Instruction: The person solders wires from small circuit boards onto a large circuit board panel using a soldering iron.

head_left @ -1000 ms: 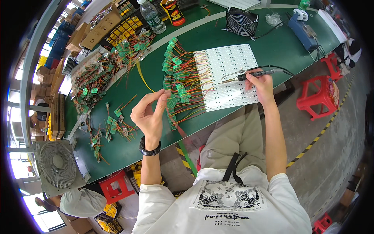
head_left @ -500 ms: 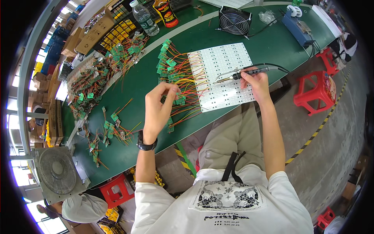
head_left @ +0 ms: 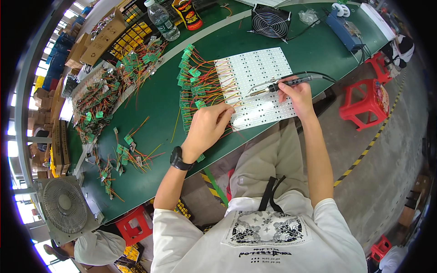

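Observation:
A soldering iron [head_left: 273,87] with a dark handle and a thin metal guide beside its tip is gripped in my right hand [head_left: 297,96], over a white panel of dotted LED boards [head_left: 268,113]. Its tip points left, above the panel's middle. My left hand [head_left: 208,126] is closed in a pinch at the panel's left edge, fingertips among the red and yellow wires [head_left: 223,93]; those fingers seem to hold a wire end. These wires run from a row of small green circuit boards [head_left: 185,98] left of the panel. My left hand covers the nearest boards.
Loose wired boards [head_left: 125,152] and a large heap of them [head_left: 98,98] lie leftward. Behind stand a water bottle [head_left: 161,20], a red-and-yellow packet [head_left: 187,14], a black fan [head_left: 271,22] and a blue soldering station [head_left: 344,31]. Red stools [head_left: 364,103] stand right of the green table [head_left: 141,191].
My left hand has moved right and nearer to me, from over the green boards to the wire ends at the panel's edge. The soldering iron stays almost in place.

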`<state>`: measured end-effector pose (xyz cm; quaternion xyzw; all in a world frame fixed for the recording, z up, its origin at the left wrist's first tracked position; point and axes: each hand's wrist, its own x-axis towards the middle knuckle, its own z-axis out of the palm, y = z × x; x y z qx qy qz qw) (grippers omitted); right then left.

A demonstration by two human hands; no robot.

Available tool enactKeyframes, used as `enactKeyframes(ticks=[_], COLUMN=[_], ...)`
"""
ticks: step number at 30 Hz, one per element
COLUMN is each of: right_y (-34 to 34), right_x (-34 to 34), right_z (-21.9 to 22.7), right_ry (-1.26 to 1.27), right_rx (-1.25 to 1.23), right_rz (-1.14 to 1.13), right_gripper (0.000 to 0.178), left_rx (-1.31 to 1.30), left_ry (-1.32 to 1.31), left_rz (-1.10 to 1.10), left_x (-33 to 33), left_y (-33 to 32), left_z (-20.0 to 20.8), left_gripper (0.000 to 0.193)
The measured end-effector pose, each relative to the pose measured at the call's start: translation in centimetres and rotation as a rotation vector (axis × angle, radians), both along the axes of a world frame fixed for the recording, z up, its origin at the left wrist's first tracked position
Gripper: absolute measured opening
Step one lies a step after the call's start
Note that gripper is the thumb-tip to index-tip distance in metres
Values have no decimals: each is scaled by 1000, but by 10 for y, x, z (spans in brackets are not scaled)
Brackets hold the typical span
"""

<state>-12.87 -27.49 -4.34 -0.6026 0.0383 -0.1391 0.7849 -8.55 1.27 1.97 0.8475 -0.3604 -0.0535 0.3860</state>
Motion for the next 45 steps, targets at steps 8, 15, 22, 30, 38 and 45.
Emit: enactKeyframes(ticks=[8,15,22,30,38,45], right_y=[0,-1,-1,0,0,1], right_x=[-2,-1,0,-1,-2,-3], right_z=[3,-2,-6,-2,-3,-1], right_ry=[43,47,44,33,47,49], right_rx=[-78,-103,-114,-136,-135,-133], right_rz=[39,43,39,37,49,63], right_gripper=[17,18,19,19,19,18], left_rx=[15,-129,-167,-137,-90,-76], left_ry=[-460,-401,-348,-397,-453,-453], left_rz=[72,57,55,101,127,139], left_x=[2,4,5,7,8,8], left_y=[-5,-2,-4,-6,-7,-6], left_z=[-30,-43,-45,-44,-49,-48], left_gripper=[11,6,5,6,5,6])
